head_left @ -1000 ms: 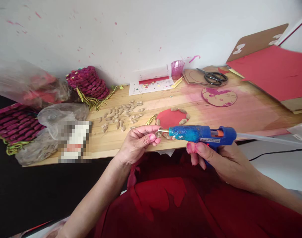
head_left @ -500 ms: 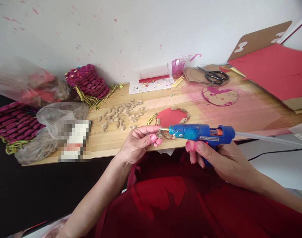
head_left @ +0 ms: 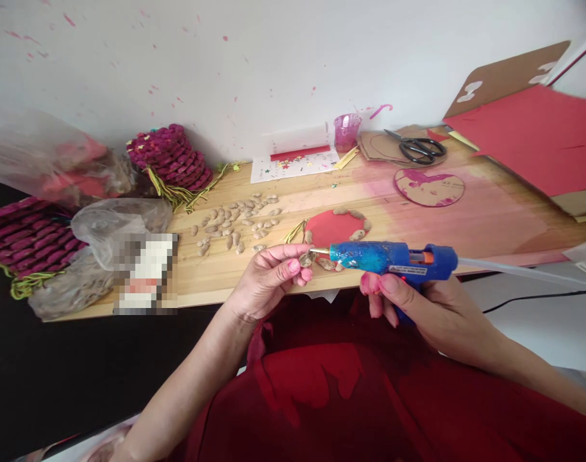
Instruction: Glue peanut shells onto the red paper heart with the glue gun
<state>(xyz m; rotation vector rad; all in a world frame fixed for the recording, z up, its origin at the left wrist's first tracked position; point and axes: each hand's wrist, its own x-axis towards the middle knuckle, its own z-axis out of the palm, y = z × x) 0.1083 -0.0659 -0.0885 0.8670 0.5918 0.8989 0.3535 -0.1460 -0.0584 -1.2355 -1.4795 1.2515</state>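
Between the thumb and fingers of my left hand (head_left: 274, 276) is a peanut shell (head_left: 306, 259), held near the table's front edge. My right hand (head_left: 418, 305) grips a blue glue gun (head_left: 370, 255) by its handle, nozzle pointing left. The metal nozzle tip (head_left: 318, 250) is at the peanut, by my left fingertips; whether it touches I cannot tell. Just behind lies a round red disc (head_left: 334, 228) with several peanuts around its rim and a yellow-green tassel at its left. The glue gun and my left hand hide part of its near edge.
Loose peanuts (head_left: 230, 221) are scattered left of the disc. Magenta peanut-covered pieces (head_left: 170, 157) and plastic bags (head_left: 115, 221) stand farther left. Behind are a star-strewn paper (head_left: 297, 168), a magenta-stained cup (head_left: 347, 131), black scissors (head_left: 422, 151) and a cardboard disc (head_left: 430, 189). Red sheets (head_left: 533, 141) lie right.
The peanut in my left hand has tilted slightly and shifted a little left against the nozzle. My right hand keeps its hold on the glue gun, nearly still.
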